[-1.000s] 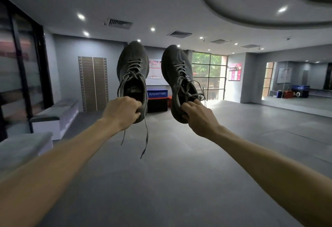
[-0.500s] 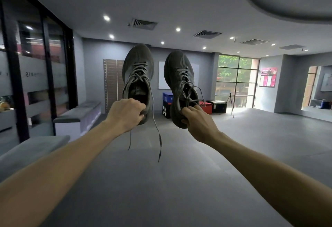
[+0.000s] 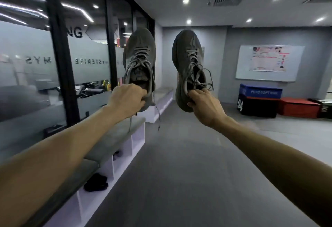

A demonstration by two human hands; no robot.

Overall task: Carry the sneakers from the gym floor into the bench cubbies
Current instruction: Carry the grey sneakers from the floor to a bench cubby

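Two dark grey sneakers are held up at arm's length in a gym, toes pointing upward; the left hand (image 3: 128, 99) grips the heel collar of the left sneaker (image 3: 140, 65), its fingers (image 3: 142, 93) curled tight around the rim, while loose laces (image 3: 158, 113) dangle below the shoe; the right hand (image 3: 204, 106) holds the right sneaker (image 3: 188, 68) at its heel, fingers hooked into the opening and thumb beneath; the two shoes hang apart, well above the grey floor (image 3: 188, 173). Along the left side runs a grey-cushioned bench (image 3: 115, 138) with white cubbies (image 3: 124, 155) under it; a dark item (image 3: 96, 182) lies in the nearest open compartment, and another small dark object shows in the cubby beyond it, too dim to identify. Behind the bench stands a frosted glass wall (image 3: 36, 52) with black frames; at the far right sit a blue-topped black plyo box (image 3: 258, 101) marked 04 and a red box (image 3: 298, 107), beneath a whiteboard (image 3: 267, 63) on the grey wall.
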